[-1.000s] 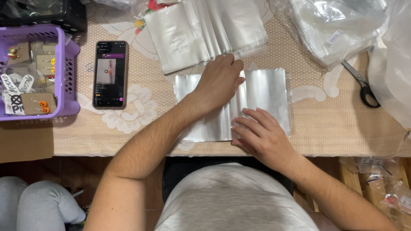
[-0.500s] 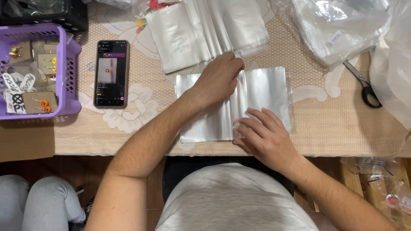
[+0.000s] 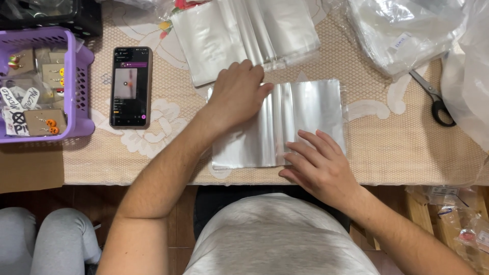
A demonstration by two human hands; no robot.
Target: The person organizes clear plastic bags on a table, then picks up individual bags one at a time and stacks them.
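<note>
A stack of clear plastic bags (image 3: 300, 114) lies flat on the lace tablecloth in front of me. My left hand (image 3: 237, 94) rests palm-down on its upper left part, fingers together and pressing the plastic. My right hand (image 3: 318, 163) lies with spread fingers on the stack's lower right edge, holding it down. Neither hand grips anything.
More clear bags (image 3: 244, 35) lie just beyond, and a crumpled plastic pile (image 3: 402, 30) at the far right. Scissors (image 3: 433, 102) sit right of the stack. A phone (image 3: 131, 86) and a purple basket (image 3: 79, 76) of carded earrings are at left. The table edge (image 3: 127, 181) runs close to me.
My left hand has slid leftward across the top of the bag stack. My right hand has stayed nearly in place on the lower edge.
</note>
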